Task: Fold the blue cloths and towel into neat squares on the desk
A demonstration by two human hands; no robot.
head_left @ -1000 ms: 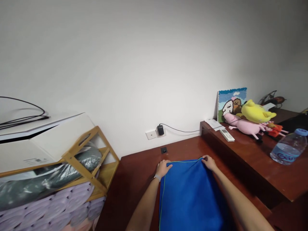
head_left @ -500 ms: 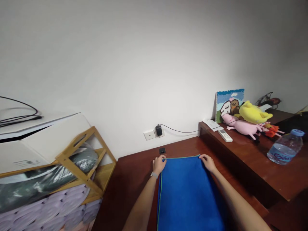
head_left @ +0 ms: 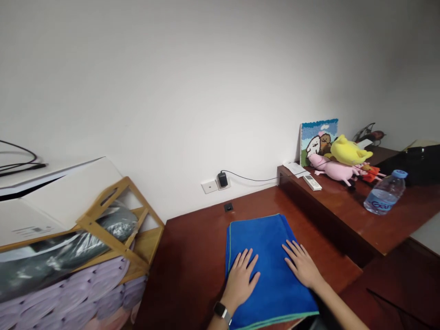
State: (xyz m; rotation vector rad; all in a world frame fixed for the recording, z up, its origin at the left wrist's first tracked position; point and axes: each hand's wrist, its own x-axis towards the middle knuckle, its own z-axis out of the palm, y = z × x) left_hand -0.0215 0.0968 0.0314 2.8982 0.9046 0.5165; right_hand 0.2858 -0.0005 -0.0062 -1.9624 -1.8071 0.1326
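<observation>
A blue cloth point(head_left: 268, 256) with green edging, folded in layers, lies flat on the dark red-brown desk point(head_left: 192, 256). My left hand point(head_left: 241, 277) rests palm down on its left side, fingers spread, a watch point(head_left: 222, 312) on the wrist. On the cloth's right side my right hand point(head_left: 302, 266) lies flat too, fingers apart. Neither hand grips anything. The cloth's near edge shows several stacked green hems at the bottom of the view.
A raised desk section point(head_left: 343, 215) on the right bears a water bottle point(head_left: 385, 192), a remote control point(head_left: 312, 182), plush toys point(head_left: 349, 151) and a picture panel point(head_left: 318, 140). A charger point(head_left: 222, 178) is plugged into the wall. Left stands a wooden rack point(head_left: 137, 224) beside a white box point(head_left: 72, 197).
My hands have let go of the cloth's far corners and moved toward me, now flat on it. The far edge has been straightened, and the near edge has come into view.
</observation>
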